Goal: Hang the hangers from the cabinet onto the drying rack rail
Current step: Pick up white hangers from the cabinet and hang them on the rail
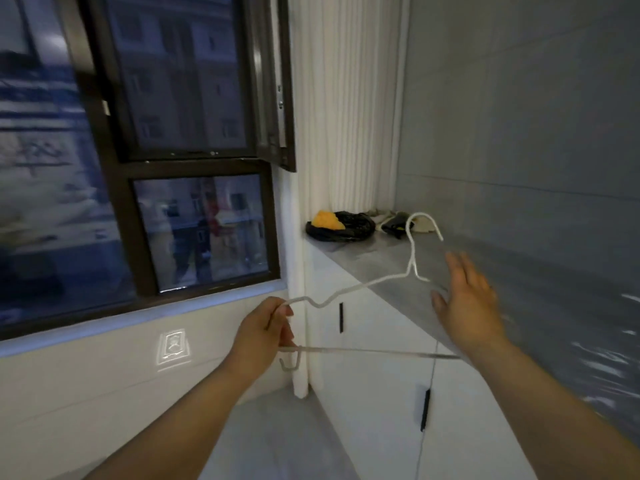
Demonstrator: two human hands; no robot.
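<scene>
Head view, item held: left hand (266,332), fingers and thumb curled round one shoulder end of a white wire hanger (412,252), in front of the cabinet (374,393) and clear of it.

Hanger: thin coated wire, a small extra hook hanging under the gripped corner, top hook raised above the cabinet's top. Judged very light, springy rather than rigid, smooth enough to turn in a loose pinch. Held by one end, it is likely to swing.

Best hold, by judgement: the neck just under the top hook, or the shoulder close to it, so the hook can be steered onto a rail.

Right hand (467,299): fingers straight and spread, holding nothing, blurred, at the hanger's far end over the cabinet's front edge. Contact with the wire cannot be told.

On the cabinet's top, far end: black bag (343,226) with something yellow on it.

Left of the cabinet: window (194,230).

Drying rack rail: not in view.
</scene>
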